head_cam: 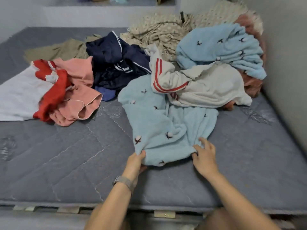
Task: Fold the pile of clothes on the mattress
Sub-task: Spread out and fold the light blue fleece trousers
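A pile of clothes covers the far half of the grey mattress [66,163]. Nearest me lies a light blue fleece garment [159,123] with small dark motifs, stretched toward the front edge. My left hand [135,163] pinches its near left corner. My right hand [204,156] pinches the near right corner, its other fingers spread. A white top with red stripes [199,85] lies over the garment's far end. Behind it sit a second light blue fleece piece [221,48], a navy garment [114,63], pink shorts [78,97] and a red and white top [25,93].
A beige dotted sheet [159,32] and an olive garment [63,48] lie at the back of the pile. A grey wall [285,63] runs along the mattress's right side. A raised ledge [83,15] stands behind the mattress. Bare mattress lies at the front left.
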`<state>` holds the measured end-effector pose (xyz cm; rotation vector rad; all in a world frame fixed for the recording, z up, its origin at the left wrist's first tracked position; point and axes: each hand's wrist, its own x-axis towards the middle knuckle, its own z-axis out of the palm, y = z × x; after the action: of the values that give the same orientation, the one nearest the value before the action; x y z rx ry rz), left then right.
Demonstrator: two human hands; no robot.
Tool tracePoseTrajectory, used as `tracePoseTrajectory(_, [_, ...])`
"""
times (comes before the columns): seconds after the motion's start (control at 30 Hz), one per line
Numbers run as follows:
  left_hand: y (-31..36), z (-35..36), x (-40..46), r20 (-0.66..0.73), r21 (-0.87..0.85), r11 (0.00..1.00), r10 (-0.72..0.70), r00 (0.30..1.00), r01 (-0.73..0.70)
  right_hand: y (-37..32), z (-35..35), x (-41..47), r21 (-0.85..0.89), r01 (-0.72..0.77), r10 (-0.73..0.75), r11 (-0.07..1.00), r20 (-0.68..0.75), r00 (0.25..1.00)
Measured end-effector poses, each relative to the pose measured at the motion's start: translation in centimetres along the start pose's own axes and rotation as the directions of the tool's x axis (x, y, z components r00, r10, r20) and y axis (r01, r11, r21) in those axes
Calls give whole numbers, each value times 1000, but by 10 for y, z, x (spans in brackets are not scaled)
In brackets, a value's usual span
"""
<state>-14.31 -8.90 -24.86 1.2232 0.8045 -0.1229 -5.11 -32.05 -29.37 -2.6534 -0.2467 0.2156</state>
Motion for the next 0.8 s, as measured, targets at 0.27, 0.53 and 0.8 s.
tracePoseTrajectory(0.27, [-26, -27, -84, -12, -292, 955, -65, 998, 58, -37, -28, -89, 508, -92, 35, 857, 120, 992])
tracePoseTrajectory(0.53, [-36, -69, -137, -105, -195, 979, 44, 993, -64, -58, -19, -138, 493, -118, -47, 862, 310, 949])
tracePoseTrajectory(0.8, [-46, -76, -148, -81, -231, 964, 116, 990, -131, -46, -6, -151, 406, 8, -159, 914, 338, 928])
